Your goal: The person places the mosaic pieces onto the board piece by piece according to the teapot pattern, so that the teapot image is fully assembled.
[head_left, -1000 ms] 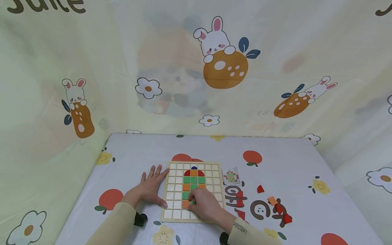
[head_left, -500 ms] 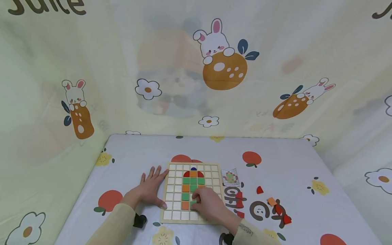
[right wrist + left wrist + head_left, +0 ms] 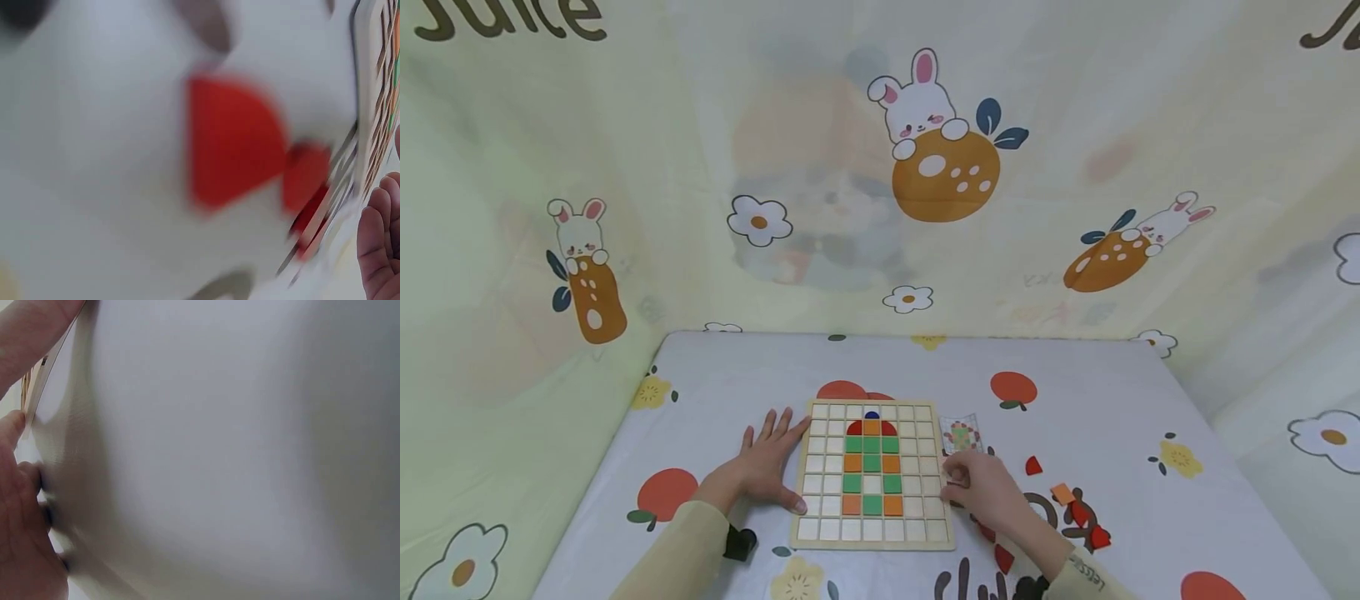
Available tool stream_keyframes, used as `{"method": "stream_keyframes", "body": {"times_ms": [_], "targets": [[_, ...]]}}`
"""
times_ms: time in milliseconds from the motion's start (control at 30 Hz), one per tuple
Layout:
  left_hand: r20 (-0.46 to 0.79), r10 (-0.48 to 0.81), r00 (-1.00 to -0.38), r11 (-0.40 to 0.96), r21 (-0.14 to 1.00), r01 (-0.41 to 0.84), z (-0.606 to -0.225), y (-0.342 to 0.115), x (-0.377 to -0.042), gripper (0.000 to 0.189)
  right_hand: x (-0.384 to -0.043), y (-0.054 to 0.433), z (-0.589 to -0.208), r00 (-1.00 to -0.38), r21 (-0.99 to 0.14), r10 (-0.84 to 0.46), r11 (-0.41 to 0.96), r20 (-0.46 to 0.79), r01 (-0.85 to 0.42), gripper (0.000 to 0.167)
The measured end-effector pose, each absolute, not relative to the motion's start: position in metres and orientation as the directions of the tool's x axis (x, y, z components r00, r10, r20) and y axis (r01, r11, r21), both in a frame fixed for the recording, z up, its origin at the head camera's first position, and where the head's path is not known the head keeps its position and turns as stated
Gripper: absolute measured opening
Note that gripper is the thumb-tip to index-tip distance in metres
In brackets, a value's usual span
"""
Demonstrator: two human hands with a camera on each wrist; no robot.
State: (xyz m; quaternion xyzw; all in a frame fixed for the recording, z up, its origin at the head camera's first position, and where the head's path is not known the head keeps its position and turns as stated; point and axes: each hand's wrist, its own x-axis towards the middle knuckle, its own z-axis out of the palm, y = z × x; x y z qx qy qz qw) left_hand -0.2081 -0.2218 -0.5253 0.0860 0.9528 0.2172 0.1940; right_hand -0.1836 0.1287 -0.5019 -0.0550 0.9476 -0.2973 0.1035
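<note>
A wooden grid board [image 3: 808,537] lies on the table with coloured tiles set in its middle columns. A blue half-round piece [image 3: 872,415] tops the pattern; red curved pieces flank an orange tile [image 3: 872,427] below it. Green and orange squares follow, with a green tile [image 3: 872,506] low in the centre. My left hand [image 3: 760,473] is spread at the board's left side, thumb and index finger touching its edge. Just past the right edge is my right hand [image 3: 988,492], fingers loosely bent, with nothing visible in them. Red quarter-round pieces [image 3: 231,144] lie beneath it.
A small printed pattern card [image 3: 961,433] lies right of the board. Farther right are an orange tile [image 3: 1063,494] and loose red pieces [image 3: 1100,537]. The printed cloth [image 3: 722,367] covers the table, and a patterned curtain [image 3: 820,250] hangs behind.
My right hand has left the green tile in the board's lower centre and moved right, past the board's edge. The left hand stays on the board's left edge.
</note>
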Motion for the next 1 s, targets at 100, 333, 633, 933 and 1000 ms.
{"method": "stream_keyframes", "body": {"times_ms": [100,333,633,933,1000], "targets": [[-0.326,0.252,-0.911,0.889,0.450,0.085,-0.526,-0.223,-0.208,0.133,-0.187,0.148,-0.502,-0.980,-0.567,-0.127,0.824,-0.153,-0.019,0.030],[-0.333,0.253,-0.908,0.888,0.452,0.082,-0.524,-0.222,-0.208,0.132,-0.190,0.196,-0.495,-0.988,-0.546,-0.076,0.838,-0.133,0.009,0.034],[-0.333,0.249,-0.909,0.889,0.450,0.079,-0.524,-0.222,-0.208,0.132,-0.191,0.261,-0.501,-0.984,-0.519,-0.035,0.853,-0.173,0.061,0.037],[-0.326,0.250,-0.912,0.889,0.450,0.083,-0.525,-0.222,-0.207,0.133,-0.187,0.298,-0.507,-0.978,-0.477,-0.022,0.875,-0.205,0.080,0.035],[-0.329,0.247,-0.911,0.892,0.446,0.081,-0.525,-0.222,-0.207,0.133,-0.187,0.301,-0.509,-0.979,-0.472,-0.025,0.878,-0.203,0.075,0.033]]}}
